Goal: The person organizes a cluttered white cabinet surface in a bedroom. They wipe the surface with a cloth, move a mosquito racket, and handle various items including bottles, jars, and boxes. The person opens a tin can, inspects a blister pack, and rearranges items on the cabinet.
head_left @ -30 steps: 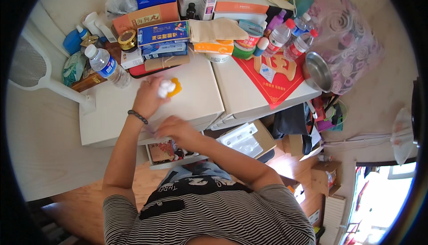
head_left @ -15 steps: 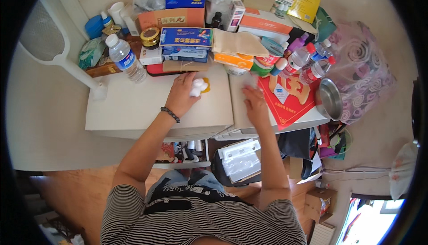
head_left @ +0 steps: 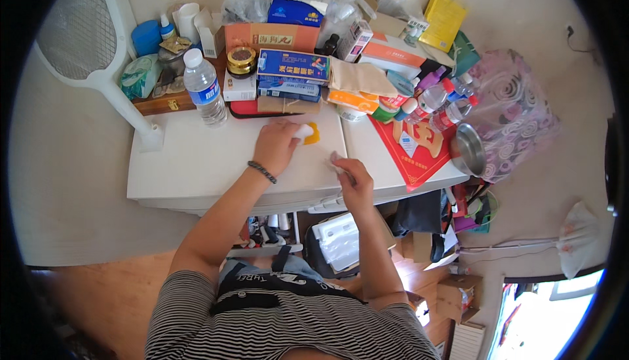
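Nearest, the right hand (head_left: 358, 185) has drawn back from beside the red paper (head_left: 392, 140) to the front of the white tabletop (head_left: 183, 163), its fingers clamped on a small crumpled pale scrap (head_left: 336, 158). Farther in, the left hand (head_left: 275, 146) stays at the white-and-yellow thing (head_left: 314, 133) on the tabletop, now covering more of it; its fingers touch it, though whether they grip I cannot tell

Left grip (head_left: 274, 146) curled, right grip (head_left: 357, 186) pinched

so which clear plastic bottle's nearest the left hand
The white-capped bottle left of the blue boxes; the other clear bottles cluster by the red sheet.
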`<state>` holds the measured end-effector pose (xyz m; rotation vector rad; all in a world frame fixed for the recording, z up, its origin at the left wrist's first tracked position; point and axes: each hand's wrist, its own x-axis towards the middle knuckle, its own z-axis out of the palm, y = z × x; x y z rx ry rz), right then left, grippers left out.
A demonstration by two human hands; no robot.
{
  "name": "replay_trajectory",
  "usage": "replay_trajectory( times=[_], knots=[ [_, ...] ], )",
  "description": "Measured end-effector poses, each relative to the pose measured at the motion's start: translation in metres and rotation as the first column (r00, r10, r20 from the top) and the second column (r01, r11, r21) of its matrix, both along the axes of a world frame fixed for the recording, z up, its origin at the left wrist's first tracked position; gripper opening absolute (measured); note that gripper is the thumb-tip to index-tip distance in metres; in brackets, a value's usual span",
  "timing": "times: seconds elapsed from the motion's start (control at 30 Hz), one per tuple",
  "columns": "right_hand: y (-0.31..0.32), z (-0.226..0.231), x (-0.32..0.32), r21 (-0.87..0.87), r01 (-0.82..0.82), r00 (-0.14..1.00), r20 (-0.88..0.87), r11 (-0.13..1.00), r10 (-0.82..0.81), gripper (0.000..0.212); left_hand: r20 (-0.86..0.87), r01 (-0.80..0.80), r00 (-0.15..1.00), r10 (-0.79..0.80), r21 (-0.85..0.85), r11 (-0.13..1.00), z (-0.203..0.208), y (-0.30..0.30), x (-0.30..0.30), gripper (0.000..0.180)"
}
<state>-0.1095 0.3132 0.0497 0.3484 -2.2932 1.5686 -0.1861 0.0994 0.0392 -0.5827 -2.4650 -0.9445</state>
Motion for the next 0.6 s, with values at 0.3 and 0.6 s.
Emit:
replay_trajectory(
  times=[0.3,0.6],
  knots=[
    [-0.068,0.007,-0.088,0.836,-0.018,0.99,0.091,0.549,-0.106,0.052,0.221,-0.205,0.958,0.183,0.085,0.975,-0.012,-0.074,0.011,0.028],
    [-0.076,0.03,0.001,0.921,-0.202,0.978,0.206,0.334,0.023,0.069,0.057,0.005,0.998,-0.016,0.186,0.983,0.002,-0.095,0.033,0.048]
  ],
)
